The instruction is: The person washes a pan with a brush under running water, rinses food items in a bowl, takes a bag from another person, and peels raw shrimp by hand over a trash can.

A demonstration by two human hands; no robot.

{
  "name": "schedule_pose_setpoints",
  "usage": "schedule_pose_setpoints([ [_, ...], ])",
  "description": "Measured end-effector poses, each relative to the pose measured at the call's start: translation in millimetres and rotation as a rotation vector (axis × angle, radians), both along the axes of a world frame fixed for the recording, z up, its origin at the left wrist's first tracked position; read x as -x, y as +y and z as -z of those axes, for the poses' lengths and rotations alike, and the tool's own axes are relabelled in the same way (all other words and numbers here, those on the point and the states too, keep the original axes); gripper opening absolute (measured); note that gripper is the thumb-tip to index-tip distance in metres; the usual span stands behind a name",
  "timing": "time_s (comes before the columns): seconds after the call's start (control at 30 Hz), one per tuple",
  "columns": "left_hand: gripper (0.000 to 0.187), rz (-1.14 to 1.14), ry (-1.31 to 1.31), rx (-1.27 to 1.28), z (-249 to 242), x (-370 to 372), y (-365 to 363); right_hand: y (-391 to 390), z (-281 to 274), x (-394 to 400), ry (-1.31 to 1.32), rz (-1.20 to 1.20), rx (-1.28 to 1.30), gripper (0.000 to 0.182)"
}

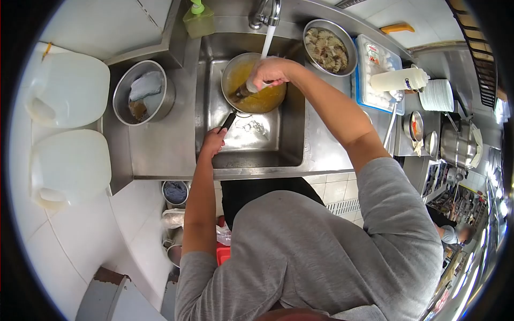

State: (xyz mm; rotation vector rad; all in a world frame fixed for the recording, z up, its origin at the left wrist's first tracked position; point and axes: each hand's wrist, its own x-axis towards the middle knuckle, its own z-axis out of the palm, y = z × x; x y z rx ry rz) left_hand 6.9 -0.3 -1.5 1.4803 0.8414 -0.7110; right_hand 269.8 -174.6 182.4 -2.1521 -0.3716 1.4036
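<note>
The pan sits inside the metal sink, toward its 12 o'clock side, with yellow-brown liquid in its bowl. Its black handle points to about 7 o'clock, and the pan's long axis runs from there toward 1 o'clock. The left hand is closed around the handle's end. The right hand is clamped on a brush-like tool, whose dark end dips over the pan toward 8 o'clock. Water streams from the faucet, just past 12 o'clock, down toward the pan and right hand.

From the pan, a steel bowl of greyish, shrimp-like pieces stands at 2 o'clock. At 3 o'clock, a blue-edged tray holds white items, with a pale squeeze bottle lying across it; stacked plates are farther out. A small bowl with orange contents and a large pot lie toward 4 o'clock. A steel container at 9 o'clock holds a greyish cloth-like piece and something brown; a green dispenser bottle is at 11 o'clock.

The counter is brushed metal. Two translucent jugs stand at 8 to 9 o'clock by white tiles. A floor grate shows at 5 o'clock, and another person is far off at 4 o'clock.
</note>
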Motion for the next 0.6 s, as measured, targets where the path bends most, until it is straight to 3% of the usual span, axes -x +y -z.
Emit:
schedule_pose_setpoints([
  [0.1,0.035,0.002,-0.003,-0.005,-6,0,-2,-11,-11,-19,0.039,-0.152,0.148,0.021],
  [0.23,0.033,0.022,-0.001,-0.028,0,-1,-2,-2,-23,-6,-0.044,0.054,0.032,0.026],
  [0.37,0.031,0.021,0.017,-0.023,-2,-2,-2,5,-6,-36,0.059,-0.181,0.194,0.025],
  [0.5,0.031,0.022,-0.023,-0.024,8,0,0,6,-12,-11,-0.067,-0.228,0.012,0.02],
  [0.57,0.035,0.058,-0.135,-0.097,40,5,-3,7,-9,-35,-0.015,-0.558,0.182,0.023],
  [0.6,0.042,0.078,-0.115,-0.103,41,5,-2,8,-14,-36,-0.083,-0.621,0.087,0.025],
])
